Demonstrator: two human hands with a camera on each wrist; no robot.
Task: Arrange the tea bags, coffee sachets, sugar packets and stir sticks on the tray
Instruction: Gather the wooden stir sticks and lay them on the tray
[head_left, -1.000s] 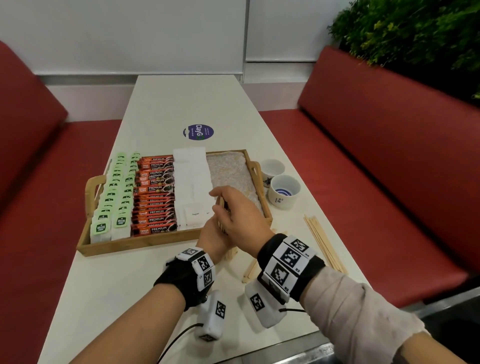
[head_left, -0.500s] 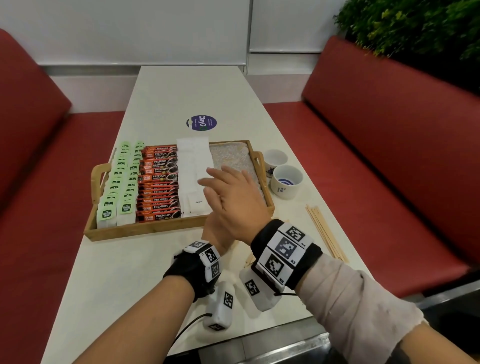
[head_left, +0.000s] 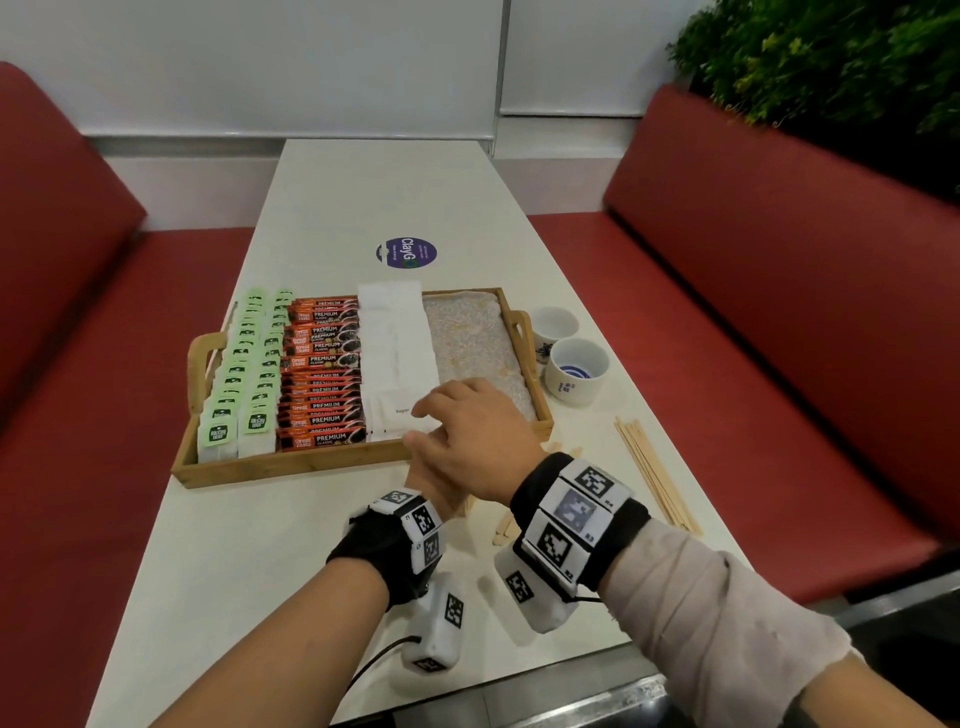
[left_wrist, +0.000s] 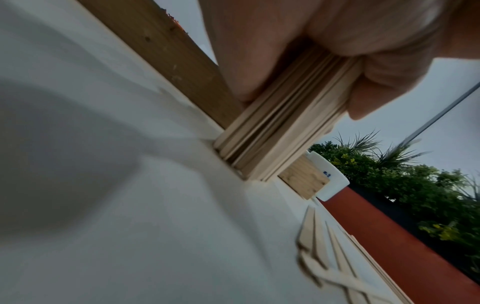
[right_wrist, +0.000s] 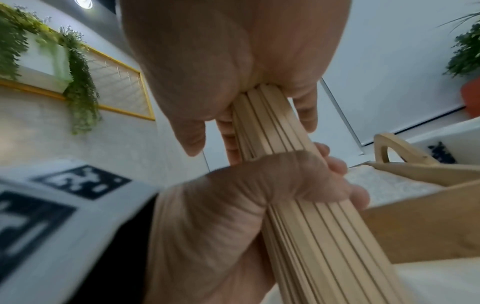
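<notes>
Head view first: your wooden tray (head_left: 291, 467) sits on the white worktop (head_left: 234, 545). Inside it, from left to right, lie green tea bags (head_left: 244, 374), red coffee sachets (head_left: 322, 374) and white sugar packets (head_left: 397, 358); the right part shows only a speckled mat. Your right hand (head_left: 470, 441) lies flat on top, fingers straight, and it hides most of your left hand (head_left: 434, 491). Loose stir sticks (head_left: 657, 478) lie on the worktop to your right, and two small white cups (head_left: 569, 358) stand just beside the tray.

Left wrist view shows what the head view hides: your left hand (left_wrist: 324, 51) is curled tight round a bundle of stir sticks (left_wrist: 280, 127). The bundle stands on end, its bottom touching the worktop right against the tray's front wall. A few more sticks lie flat nearby.

Right wrist view looks up from below. Your right hand (right_wrist: 233, 61) rests its palm and straight fingers on the top ends of the bundle (right_wrist: 298, 236), while your left hand's fingers wrap round its middle. The tray handle shows behind.
</notes>
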